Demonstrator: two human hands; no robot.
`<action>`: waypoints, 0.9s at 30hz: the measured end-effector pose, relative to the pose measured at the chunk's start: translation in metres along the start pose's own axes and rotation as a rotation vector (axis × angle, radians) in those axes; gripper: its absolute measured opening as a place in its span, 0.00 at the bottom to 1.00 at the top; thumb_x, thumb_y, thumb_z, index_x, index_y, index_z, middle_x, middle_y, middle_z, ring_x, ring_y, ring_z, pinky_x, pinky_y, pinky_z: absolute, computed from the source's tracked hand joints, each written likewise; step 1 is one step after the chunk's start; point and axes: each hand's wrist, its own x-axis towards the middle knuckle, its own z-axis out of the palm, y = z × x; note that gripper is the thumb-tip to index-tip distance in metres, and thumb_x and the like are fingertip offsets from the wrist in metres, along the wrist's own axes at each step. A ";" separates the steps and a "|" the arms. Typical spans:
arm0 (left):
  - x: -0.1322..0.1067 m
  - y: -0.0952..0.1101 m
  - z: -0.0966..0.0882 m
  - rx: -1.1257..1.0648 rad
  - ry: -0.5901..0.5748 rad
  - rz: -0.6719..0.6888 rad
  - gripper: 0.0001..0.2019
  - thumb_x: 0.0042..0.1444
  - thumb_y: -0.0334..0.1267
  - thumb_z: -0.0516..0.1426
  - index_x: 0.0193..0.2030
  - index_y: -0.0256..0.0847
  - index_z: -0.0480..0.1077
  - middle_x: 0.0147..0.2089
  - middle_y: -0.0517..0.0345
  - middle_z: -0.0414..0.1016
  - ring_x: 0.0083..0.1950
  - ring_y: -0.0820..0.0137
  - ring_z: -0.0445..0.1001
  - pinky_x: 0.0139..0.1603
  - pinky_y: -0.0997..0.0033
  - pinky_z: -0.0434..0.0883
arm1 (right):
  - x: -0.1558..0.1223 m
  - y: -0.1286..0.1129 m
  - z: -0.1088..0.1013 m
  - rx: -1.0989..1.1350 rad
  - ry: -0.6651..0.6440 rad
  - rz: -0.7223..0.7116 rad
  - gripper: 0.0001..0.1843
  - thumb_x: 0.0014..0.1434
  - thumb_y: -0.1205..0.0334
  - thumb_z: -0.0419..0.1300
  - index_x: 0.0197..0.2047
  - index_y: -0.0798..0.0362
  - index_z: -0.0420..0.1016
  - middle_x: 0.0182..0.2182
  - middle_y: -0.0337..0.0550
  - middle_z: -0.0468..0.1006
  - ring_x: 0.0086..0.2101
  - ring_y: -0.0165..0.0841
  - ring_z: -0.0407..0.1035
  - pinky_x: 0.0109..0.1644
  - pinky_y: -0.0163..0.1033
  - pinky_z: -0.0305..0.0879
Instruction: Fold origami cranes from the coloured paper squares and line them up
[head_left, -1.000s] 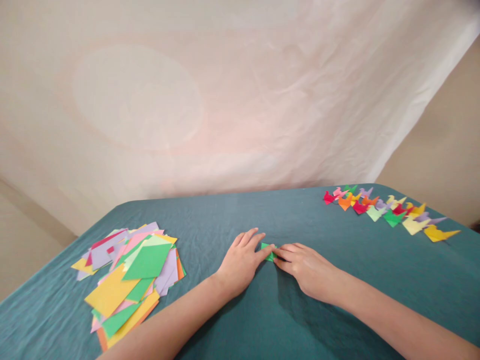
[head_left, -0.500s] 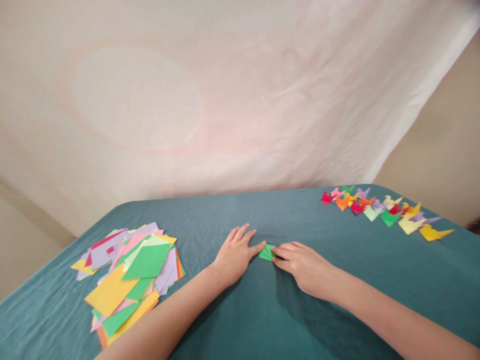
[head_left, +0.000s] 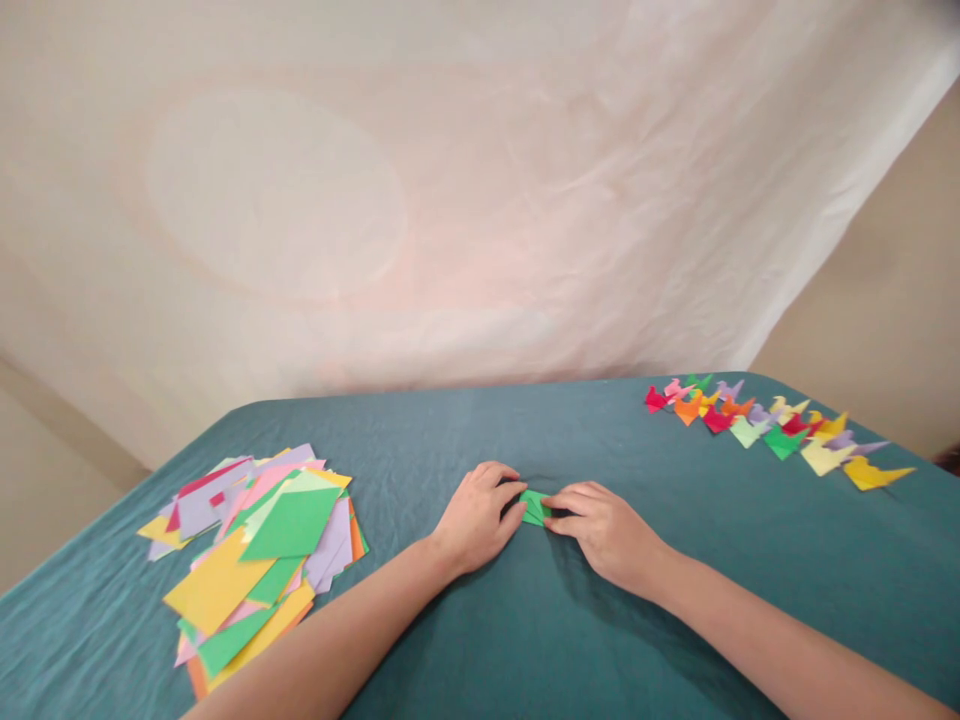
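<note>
A small folded green paper (head_left: 535,507) lies on the teal tablecloth (head_left: 525,640) in the middle of the table. My left hand (head_left: 480,518) is curled at its left edge, fingers bent and pinching the paper. My right hand (head_left: 604,530) presses on its right side with fingertips together. Most of the paper is hidden between the two hands.
A loose pile of coloured paper squares (head_left: 255,550) lies at the left. A row of several folded paper birds (head_left: 772,425) stretches along the back right. A pale cloth backdrop (head_left: 450,200) hangs behind the table.
My left hand's fingers, flat and spread before, have curled in onto the green paper. The right hand has stayed on the paper's right side.
</note>
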 end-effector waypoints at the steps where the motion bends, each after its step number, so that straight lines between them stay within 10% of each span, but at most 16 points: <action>1: 0.001 0.000 -0.002 -0.007 -0.006 -0.002 0.13 0.59 0.38 0.51 0.49 0.41 0.69 0.49 0.51 0.67 0.52 0.64 0.63 0.53 0.61 0.62 | 0.000 -0.001 0.000 0.005 0.010 0.004 0.15 0.62 0.68 0.50 0.41 0.48 0.77 0.43 0.44 0.76 0.43 0.33 0.66 0.47 0.42 0.62; 10: 0.035 -0.019 -0.002 -0.155 -0.222 -0.172 0.20 0.36 0.47 0.66 0.33 0.37 0.70 0.34 0.57 0.68 0.40 0.65 0.66 0.41 0.68 0.64 | 0.004 -0.001 0.000 0.157 0.082 0.049 0.18 0.56 0.76 0.49 0.36 0.49 0.77 0.39 0.43 0.75 0.40 0.34 0.67 0.45 0.43 0.62; 16: 0.043 -0.018 0.003 -0.674 -0.284 -0.305 0.17 0.36 0.37 0.65 0.34 0.36 0.68 0.24 0.65 0.68 0.26 0.75 0.66 0.26 0.78 0.61 | 0.006 -0.005 -0.006 0.369 0.259 0.224 0.08 0.53 0.73 0.50 0.32 0.52 0.66 0.34 0.43 0.71 0.36 0.33 0.66 0.42 0.40 0.64; 27: 0.041 -0.010 0.012 -1.254 -0.091 -0.508 0.19 0.37 0.38 0.67 0.35 0.32 0.69 0.34 0.52 0.76 0.33 0.71 0.73 0.40 0.69 0.68 | 0.009 0.002 -0.007 0.764 0.169 0.523 0.15 0.62 0.52 0.47 0.33 0.54 0.66 0.29 0.40 0.71 0.31 0.31 0.66 0.38 0.35 0.64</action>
